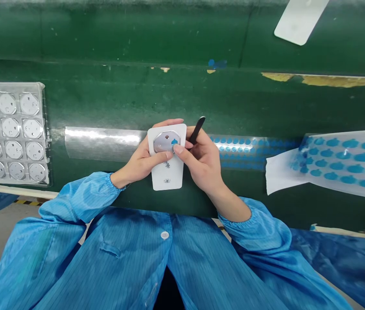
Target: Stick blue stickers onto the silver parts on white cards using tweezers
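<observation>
My left hand grips a white rectangular fixture that carries a round silver metal disc near its top. My right hand holds black tweezers upright in its fingers, while its forefinger presses a small blue sticker onto the right side of the disc. Both hands hover over the green work surface, close to my chest.
A clear plastic tray with several silver discs lies at the left. A sheet of blue stickers lies at the right, and a strip of them behind my hands. A white plate sits at the top right.
</observation>
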Tool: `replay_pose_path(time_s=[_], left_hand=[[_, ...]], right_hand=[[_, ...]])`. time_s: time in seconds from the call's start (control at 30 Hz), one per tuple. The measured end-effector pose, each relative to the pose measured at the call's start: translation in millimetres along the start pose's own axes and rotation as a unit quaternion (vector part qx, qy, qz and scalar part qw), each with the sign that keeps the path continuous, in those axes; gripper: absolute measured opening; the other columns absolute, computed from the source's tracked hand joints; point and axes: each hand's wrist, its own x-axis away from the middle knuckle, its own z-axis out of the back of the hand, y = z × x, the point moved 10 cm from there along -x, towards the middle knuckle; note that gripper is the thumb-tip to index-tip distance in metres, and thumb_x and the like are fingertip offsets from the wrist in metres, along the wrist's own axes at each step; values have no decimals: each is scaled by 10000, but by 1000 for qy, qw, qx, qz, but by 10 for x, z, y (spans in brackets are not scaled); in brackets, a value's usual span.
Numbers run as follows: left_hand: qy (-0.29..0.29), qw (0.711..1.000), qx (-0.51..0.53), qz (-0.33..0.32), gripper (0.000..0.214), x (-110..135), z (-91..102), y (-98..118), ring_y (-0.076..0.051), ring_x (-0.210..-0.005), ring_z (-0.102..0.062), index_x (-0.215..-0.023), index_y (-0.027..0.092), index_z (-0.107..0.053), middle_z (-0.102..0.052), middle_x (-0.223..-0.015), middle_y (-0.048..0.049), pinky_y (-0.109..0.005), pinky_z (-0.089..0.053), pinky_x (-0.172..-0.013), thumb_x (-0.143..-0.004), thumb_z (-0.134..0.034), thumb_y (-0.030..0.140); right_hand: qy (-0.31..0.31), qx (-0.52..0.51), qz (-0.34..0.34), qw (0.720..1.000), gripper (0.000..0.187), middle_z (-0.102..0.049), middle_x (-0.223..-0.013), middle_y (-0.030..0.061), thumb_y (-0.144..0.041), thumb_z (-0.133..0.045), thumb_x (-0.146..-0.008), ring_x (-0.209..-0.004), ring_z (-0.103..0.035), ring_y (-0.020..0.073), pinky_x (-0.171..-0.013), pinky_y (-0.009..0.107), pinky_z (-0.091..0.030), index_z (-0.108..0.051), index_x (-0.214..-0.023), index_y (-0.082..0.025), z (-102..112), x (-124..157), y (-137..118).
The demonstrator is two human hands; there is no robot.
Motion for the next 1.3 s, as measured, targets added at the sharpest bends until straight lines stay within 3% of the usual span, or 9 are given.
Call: replay_pose_path(time_s=[0.23, 0.37, 0.63, 0.87, 0.93, 1.0, 1.1, 1.2, 1.3], left_hand=[[-27, 999, -13, -21, 710, 3, -112, -5, -274, -1135, -775, -1629, 325, -501, -778, -1312, -91, -354, -641, -862, -1003, -796, 484], [-27, 998, -34, -50, 697, 17, -153, 40, -289, -1234, -751, -1645, 319, -479, -762, -1351, -95, -407, -632, -989, -1029, -770, 468], [-22, 999, -12, -30, 716, 15, -130, 16, -317, -1335, -718, -1652, 326, -464, -757, -1386, -95, -409, -629, -996, -1023, -776, 469], [21, 1000, 1, -9, 741, 10, -7, -33, -277, -1154, -777, -1616, 326, -517, -754, -1394, -80, -346, -639, -879, -959, -843, 430], [31, 999, 17, 4, 736, 15, 18, -44, -282, -1123, -791, -1603, 323, -525, -765, -1371, -77, -374, -653, -904, -950, -850, 421], [30, 999, 41, 19, 722, 22, 13, -44, -287, -1080, -809, -1598, 314, -519, -784, -1323, -78, -425, -668, -947, -959, -841, 405], [24, 996, 78, 27, 707, 27, -19, -4, -277, -1022, -827, -1586, 291, -513, -805, -1256, -74, -452, -685, -964, -960, -837, 353], [24, 994, 100, 28, 732, 27, -42, 32, -276, -1022, -832, -1587, 260, -507, -814, -1235, -81, -436, -695, -957, -942, -849, 315], [32, 993, 105, 40, 786, 36, -38, 11, -288, -1018, -836, -1608, 251, -482, -820, -1223, -91, -452, -699, -964, -923, -863, 316]], right_hand=[[38, 14, 12, 999, 388, -565, -926, 12, -606, -840, -928, -850, -562, 193, -686, 329, -500, -652, -900, -268, 33, -11, -19], [61, -2, 12, 998, 439, -527, -895, 3, -623, -864, -905, -838, -551, 187, -701, 330, -505, -624, -858, -258, 59, 8, -8], [37, -33, -6, 999, 329, -548, -920, -4, -578, -854, -941, -858, -552, 190, -774, 346, -504, -706, -965, -286, 58, 9, 91], [-1, -7, 8, 1000, 331, -584, -983, 28, -606, -744, -999, -866, -552, 209, -724, 353, -506, -740, -1093, -289, 25, 18, 73], [23, 23, 28, 999, 315, -595, -1043, 47, -587, -710, -1030, -901, -573, 218, -717, 356, -535, -749, -1140, -294, 84, 26, 24], [77, 79, 73, 991, 287, -593, -1090, 63, -554, -666, -1076, -987, -606, 234, -805, 392, -585, -771, -1127, -292, 208, 38, -98], [175, 171, 162, 956, 284, -571, -1051, 67, -525, -665, -1101, -1059, -628, 250, -923, 443, -597, -829, -1102, -293, 417, 92, -351], [230, 161, 227, 932, 281, -590, -928, 36, -517, -654, -1114, -849, -649, 205, -749, 399, -589, -843, -1139, -311, 546, 149, -488], [195, 99, 245, 945, 237, -667, -873, 11, -508, -689, -1097, -654, -644, 163, -575, 358, -550, -814, -1093, -306, 500, 130, -481]])
